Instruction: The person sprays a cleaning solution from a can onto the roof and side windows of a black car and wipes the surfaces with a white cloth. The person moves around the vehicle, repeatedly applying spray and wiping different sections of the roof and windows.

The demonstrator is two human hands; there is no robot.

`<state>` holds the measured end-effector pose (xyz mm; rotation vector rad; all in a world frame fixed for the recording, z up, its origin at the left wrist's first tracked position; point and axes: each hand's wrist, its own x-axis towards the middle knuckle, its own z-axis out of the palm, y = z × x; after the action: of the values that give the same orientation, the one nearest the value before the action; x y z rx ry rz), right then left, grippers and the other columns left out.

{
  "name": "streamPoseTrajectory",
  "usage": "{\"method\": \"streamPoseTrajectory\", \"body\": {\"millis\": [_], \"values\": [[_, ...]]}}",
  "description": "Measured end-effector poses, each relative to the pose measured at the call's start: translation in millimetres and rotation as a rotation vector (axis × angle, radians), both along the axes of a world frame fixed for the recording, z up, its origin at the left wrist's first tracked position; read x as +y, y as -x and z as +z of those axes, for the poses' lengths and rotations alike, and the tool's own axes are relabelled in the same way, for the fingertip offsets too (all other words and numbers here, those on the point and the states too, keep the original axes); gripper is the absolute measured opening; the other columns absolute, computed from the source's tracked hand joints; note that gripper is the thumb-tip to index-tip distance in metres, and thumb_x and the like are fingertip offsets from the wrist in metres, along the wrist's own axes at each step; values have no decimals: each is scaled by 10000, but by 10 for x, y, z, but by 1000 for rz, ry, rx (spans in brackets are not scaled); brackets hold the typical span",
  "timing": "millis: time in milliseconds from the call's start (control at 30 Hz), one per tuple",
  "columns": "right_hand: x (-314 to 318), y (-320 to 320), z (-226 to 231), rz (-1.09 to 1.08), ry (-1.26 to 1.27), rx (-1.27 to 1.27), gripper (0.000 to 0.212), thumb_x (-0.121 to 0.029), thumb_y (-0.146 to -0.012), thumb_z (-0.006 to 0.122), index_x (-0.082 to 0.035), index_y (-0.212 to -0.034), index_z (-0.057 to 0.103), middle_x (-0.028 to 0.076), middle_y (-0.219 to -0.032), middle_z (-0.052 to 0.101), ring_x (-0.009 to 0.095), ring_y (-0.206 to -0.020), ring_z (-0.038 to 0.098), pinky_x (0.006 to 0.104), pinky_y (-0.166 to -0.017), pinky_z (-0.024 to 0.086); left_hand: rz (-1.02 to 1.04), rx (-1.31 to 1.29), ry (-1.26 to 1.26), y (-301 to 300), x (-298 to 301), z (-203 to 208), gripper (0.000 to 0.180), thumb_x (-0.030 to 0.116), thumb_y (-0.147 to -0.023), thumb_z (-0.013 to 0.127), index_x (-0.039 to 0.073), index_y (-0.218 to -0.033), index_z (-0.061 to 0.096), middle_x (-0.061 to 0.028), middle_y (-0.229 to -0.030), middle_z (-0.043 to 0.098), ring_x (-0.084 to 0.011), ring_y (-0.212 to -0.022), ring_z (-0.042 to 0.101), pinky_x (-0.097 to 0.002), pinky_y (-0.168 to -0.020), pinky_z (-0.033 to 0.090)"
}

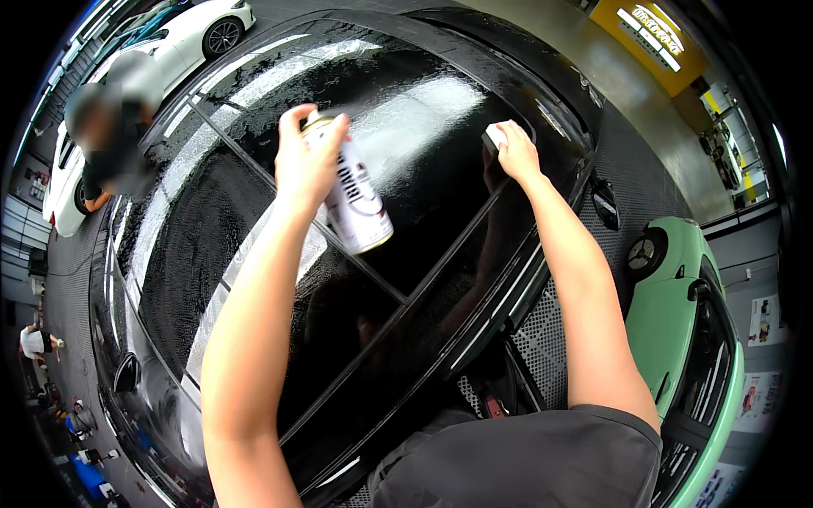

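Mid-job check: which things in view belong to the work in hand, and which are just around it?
In use:
- White spray can, held in the left hand
- Small white block, held in the right hand
- Black car under the hands, its surface partly wet

Seemingly just around:
- Green car, at right
- White car, upper left
- Yellow board, upper right

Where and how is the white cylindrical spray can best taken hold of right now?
I'd grip the white cylindrical spray can around its lower body, coming from the right. It tilts with its base toward the lower right, leaving that rounded wall exposed for fingers to wrap, while the bare left hand covers the upper end.
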<state>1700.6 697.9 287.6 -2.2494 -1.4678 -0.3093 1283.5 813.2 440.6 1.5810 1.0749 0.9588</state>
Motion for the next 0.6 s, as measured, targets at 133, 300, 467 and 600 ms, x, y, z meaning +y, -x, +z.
{"method": "streamPoseTrajectory", "body": {"millis": [133, 300, 467, 600], "values": [[461, 64, 5, -84, 7, -35, 393, -227, -977, 544, -140, -1347, 640, 120, -1504, 538, 343, -1397, 481, 480, -1103, 439, 75, -211, 160, 738, -279, -215, 584, 317, -953, 712, 101, -1421, 437, -110, -1045, 658, -192, -842, 667, -357, -766, 566], [873, 2150, 409, 786, -293, -84, 175, -156, -894, 542, -169, -990, 688, 103, -1009, 676, 378, -1019, 627, 490, -941, 503, 259, -242, 417, 2037, -770, -567, 509, 351, -1001, 615, 150, -1433, 436, -102, -1022, 621, -193, -784, 654, -347, -686, 579], [1179, 2522, 372, 807, -198, -239, 243, -191, -929, 552, -204, -1129, 688, 84, -1089, 656, 336, -1104, 616, 492, -924, 497, 299, -403, 555, 2993, -1266, -792, 568, 372, -959, 628, 168, -1439, 402, -153, -1019, 660, -289, -723, 717, -393, -583, 626], [2043, 2500, 418, 583, 56, 28, 275, -113, -896, 553, -202, -1094, 722, 96, -1070, 660, 337, -1014, 632, 456, -851, 511, 179, -419, 586, 3215, -1238, -992, 655, 413, -922, 657, 152, -1450, 371, -173, -1084, 638, -306, -758, 715, -458, -562, 630]]}}
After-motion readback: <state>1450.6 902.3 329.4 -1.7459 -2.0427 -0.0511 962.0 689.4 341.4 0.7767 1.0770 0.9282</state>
